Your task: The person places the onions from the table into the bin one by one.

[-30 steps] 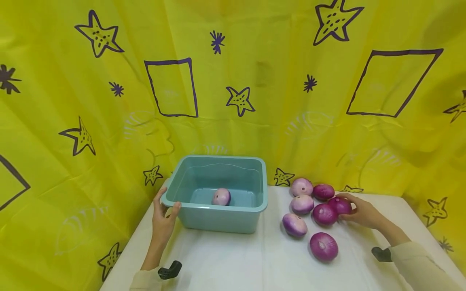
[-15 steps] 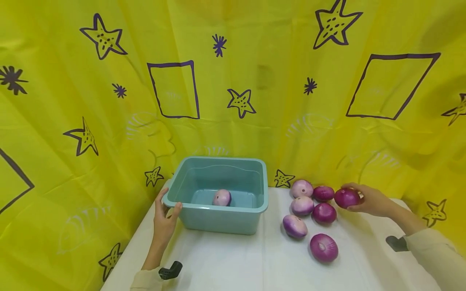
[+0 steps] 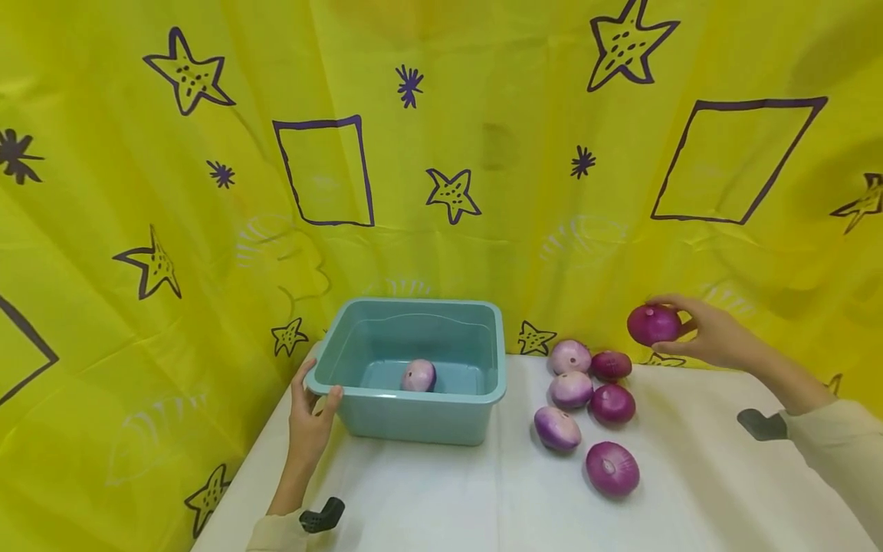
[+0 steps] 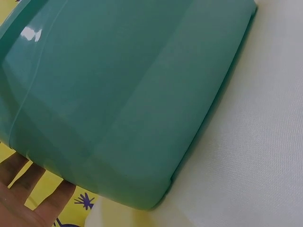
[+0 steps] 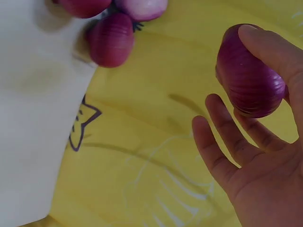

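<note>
My right hand [image 3: 713, 333] pinches a dark red onion [image 3: 653, 325] between thumb and fingers, up off the table at the right. In the right wrist view the thumb lies over this onion [image 5: 248, 75], and some fingers are spread apart from it. My left hand [image 3: 310, 422] holds the left front corner of a teal plastic tub [image 3: 421, 418], thumb at the front and fingers along the side. The left wrist view shows those fingers [image 4: 54, 198] against the tub's wall [image 4: 128, 94]. Inside the tub lies one pale purple onion [image 3: 418, 376].
Several onions rest on the white table [image 3: 441, 498] right of the tub: paler ones [image 3: 571, 389] on the left, darker ones [image 3: 612, 404] on the right, and one [image 3: 612, 469] nearer the front. A yellow patterned curtain [image 3: 510, 253] hangs right behind the table.
My right hand has drawn the dark red onion away from the group, to the right, then lifted it off the table. The left hand and the tub have stayed in place.
</note>
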Tool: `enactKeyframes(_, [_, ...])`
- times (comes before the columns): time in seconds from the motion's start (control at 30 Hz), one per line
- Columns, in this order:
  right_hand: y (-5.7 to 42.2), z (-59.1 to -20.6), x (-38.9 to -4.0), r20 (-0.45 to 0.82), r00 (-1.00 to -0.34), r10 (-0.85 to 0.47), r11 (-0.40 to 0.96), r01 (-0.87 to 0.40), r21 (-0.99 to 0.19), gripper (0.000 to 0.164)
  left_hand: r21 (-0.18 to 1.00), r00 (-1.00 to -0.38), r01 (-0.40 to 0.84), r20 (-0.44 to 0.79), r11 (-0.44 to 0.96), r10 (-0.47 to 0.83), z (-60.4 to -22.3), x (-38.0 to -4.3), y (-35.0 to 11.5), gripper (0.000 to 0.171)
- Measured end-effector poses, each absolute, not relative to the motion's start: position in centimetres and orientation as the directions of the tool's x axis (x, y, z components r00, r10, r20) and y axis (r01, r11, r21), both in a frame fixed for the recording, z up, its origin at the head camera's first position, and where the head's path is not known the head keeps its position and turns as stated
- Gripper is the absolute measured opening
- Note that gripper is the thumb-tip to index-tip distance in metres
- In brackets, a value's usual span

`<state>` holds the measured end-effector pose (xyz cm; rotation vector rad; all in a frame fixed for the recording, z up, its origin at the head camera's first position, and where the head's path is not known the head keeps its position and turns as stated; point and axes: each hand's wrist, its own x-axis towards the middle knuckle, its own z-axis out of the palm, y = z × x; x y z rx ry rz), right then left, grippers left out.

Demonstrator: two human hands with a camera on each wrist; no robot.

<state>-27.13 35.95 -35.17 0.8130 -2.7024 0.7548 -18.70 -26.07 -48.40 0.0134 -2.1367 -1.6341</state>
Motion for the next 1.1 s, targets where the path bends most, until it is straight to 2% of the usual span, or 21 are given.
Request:
enactKeyframes(0.5, [33.8, -33.5, -27.2, 0.359, -0.853, -0.378, 0.723, -0.514, -0.461, 0.072, 0.920, -0.897, 0.263, 0.344, 0.290, -0.279, -48.6, -18.7, -26.1, 0.068])
enactKeyframes(0.83, [32.5, -33.2, -27.8, 0.406, -0.794, -0.453, 0.681, -0.602, -0.416, 0.070, 0.920, -0.896, 0.269, 0.348, 0.286, -0.277, -48.5, -18.7, -26.2, 0.068])
enactKeyframes(1.1, [29.1, -31.3, -28.8, 0.375, -0.770, -0.517, 0.679, -0.635, -0.368, 0.067, 0.921, -0.899, 0.259, 0.340, 0.292, -0.275, -48.4, -18.7, -26.1, 0.069])
